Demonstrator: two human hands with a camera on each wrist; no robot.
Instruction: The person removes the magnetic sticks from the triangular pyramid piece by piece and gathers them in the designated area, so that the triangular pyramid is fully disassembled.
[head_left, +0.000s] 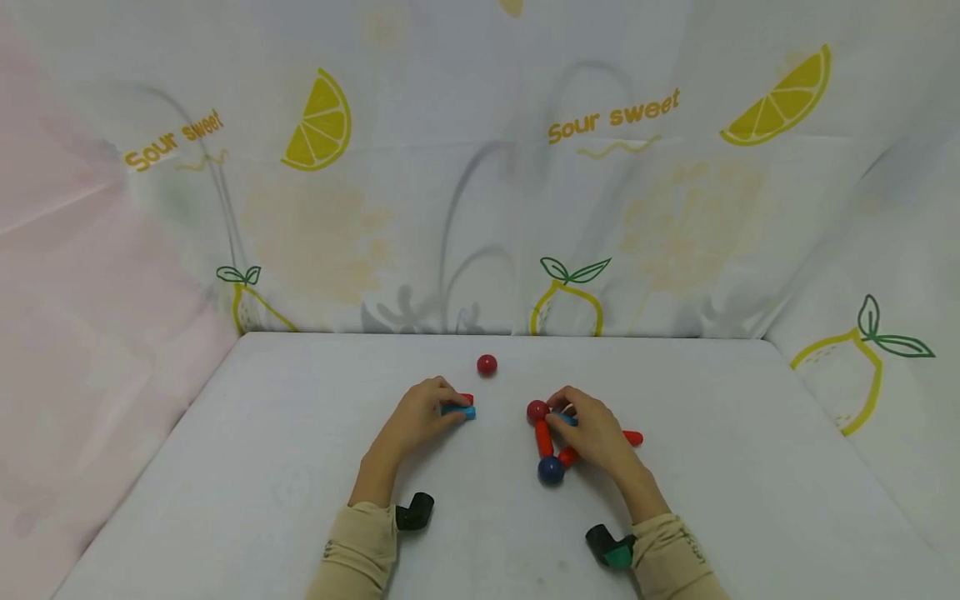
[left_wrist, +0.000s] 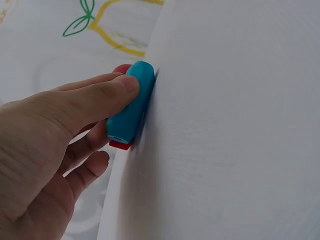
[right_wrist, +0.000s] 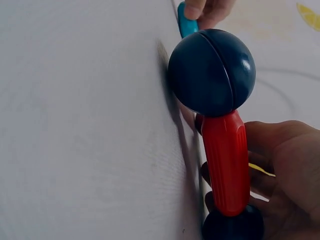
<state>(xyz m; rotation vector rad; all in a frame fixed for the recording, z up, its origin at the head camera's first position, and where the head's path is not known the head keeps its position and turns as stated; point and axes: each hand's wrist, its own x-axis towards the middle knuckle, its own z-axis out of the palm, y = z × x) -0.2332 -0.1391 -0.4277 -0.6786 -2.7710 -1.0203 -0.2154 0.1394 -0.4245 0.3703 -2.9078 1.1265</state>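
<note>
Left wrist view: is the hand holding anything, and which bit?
The left hand pinches a blue stick, thumb nearer its upper end; a red piece shows behind.

Lemon-print cloth (head_left: 450,100) behind a white table (head_left: 750,467)

It hangs creased past the far edge, all yellow slices (head_left: 318,133), outlined lemons (head_left: 566,310) and orange "Sour sweet" lettering (head_left: 615,117), turning pinkish over on the left. The light is soft.
</note>
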